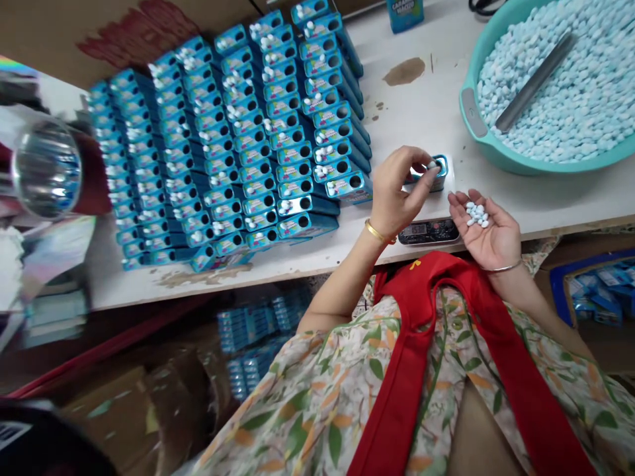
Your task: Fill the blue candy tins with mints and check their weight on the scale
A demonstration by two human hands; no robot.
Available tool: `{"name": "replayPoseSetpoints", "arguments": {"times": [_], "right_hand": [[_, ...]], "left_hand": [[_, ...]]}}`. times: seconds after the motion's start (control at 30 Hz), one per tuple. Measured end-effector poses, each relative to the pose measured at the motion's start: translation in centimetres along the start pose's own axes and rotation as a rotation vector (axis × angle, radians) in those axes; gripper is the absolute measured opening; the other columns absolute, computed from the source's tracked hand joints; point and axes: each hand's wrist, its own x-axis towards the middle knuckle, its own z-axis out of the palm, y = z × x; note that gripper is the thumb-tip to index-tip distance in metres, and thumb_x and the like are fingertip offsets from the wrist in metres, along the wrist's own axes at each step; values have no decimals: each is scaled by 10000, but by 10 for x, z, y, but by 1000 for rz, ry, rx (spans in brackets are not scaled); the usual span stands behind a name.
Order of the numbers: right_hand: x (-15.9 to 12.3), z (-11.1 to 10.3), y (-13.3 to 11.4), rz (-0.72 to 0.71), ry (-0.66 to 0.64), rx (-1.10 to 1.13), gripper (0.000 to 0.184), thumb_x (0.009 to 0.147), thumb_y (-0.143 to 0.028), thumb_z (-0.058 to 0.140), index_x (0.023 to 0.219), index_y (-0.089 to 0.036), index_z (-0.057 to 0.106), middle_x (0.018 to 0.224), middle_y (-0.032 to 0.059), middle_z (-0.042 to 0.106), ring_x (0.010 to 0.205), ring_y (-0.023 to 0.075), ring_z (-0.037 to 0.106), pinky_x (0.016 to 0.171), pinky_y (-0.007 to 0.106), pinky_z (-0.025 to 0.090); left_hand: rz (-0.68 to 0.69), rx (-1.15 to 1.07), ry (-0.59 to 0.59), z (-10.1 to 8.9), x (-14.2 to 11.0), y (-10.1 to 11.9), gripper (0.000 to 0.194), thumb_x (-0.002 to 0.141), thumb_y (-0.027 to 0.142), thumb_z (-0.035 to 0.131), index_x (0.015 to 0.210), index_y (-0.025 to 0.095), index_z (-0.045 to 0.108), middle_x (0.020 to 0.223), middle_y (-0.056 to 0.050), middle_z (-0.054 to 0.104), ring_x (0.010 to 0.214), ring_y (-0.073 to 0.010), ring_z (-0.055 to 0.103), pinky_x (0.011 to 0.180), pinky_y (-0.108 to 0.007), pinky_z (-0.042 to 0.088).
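Note:
My left hand pinches a pale candy at the opening of a small blue tin that stands on a small digital scale at the table's front edge. Its fingers are closed together over the tin's top. My right hand lies palm up just right of the scale, fingers apart, with a little heap of pale blue candies cupped in it. Each wrist wears a bangle.
Rows of stacked blue tins with round holes fill the table's left half. A teal basin heaped with pale blue candies and a grey metal bar stands at the right. More tins lie under the table.

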Motion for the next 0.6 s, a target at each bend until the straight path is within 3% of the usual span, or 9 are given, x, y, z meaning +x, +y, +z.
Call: {"name": "replayPoseSetpoints", "arguments": {"times": [0.07,0.23,0.33,0.47,0.6], "right_hand": [[-5,-7,2,48,14,7,199,955,-257,494,961,-155,665,967,58,746,992,162,719,892,295,623],[-20,-30,-1,171,158,39,144,944,-241,521,951,-175,648,856,-7,724,739,66,697,689,139,603],[-24,-48,-9,191,267,-43,161,924,-241,532,979,-165,662,856,15,724,730,68,701,633,113,577],[-25,-63,-13,158,266,-190,130,906,-215,589,1004,-229,673,821,-13,710,671,78,682,510,132,523],[-25,-63,-6,133,267,-344,115,893,-260,665,1007,-258,677,890,-24,716,797,98,699,610,170,565]], "left_hand": [[65,29,-48,6,-12,13,146,1003,363,503,970,234,564,925,-39,673,860,-159,590,762,-364,520],[218,91,-458,46,-58,49,270,1030,349,413,1065,196,632,1141,-77,690,1024,-200,598,938,-418,495],[310,91,-482,64,-77,57,265,1037,289,400,1130,233,642,1186,-30,696,1098,-180,595,1048,-400,446],[361,71,-568,64,-80,62,269,1039,252,388,1063,236,655,1133,-22,708,1050,-159,612,1086,-397,419],[371,57,-689,60,-76,67,330,1045,233,346,973,247,667,1081,-14,713,1028,-163,622,1079,-404,420]]}}
